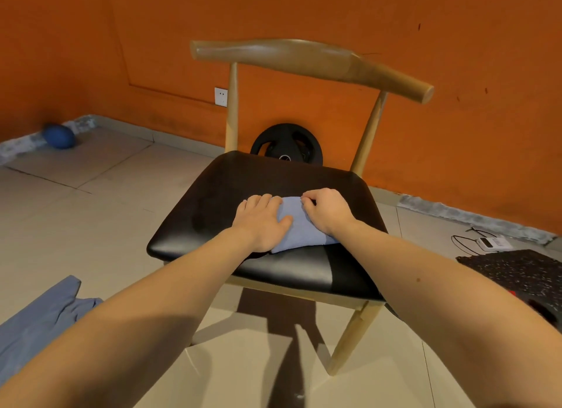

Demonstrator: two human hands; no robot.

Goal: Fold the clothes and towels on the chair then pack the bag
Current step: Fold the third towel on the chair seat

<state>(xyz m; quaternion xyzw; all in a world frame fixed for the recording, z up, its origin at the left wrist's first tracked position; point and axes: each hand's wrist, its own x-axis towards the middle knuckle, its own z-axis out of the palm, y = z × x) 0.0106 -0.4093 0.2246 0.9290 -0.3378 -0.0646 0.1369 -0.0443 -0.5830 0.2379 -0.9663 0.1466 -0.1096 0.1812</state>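
A small light-blue towel (299,228) lies folded on the black padded seat of a wooden chair (231,191). My left hand (261,222) rests flat on the towel's left side, fingers spread and pointing away from me. My right hand (327,210) sits on the towel's right side with its fingers curled, pinching the far right corner of the cloth. Both forearms reach in from the bottom of the view. No bag is visible.
A blue-grey garment (39,322) lies on the tiled floor at lower left. A black weight plate (286,147) leans on the orange wall behind the chair. A blue ball (59,137) sits far left. A black speckled mat (523,274) and a small white device (492,243) lie at right.
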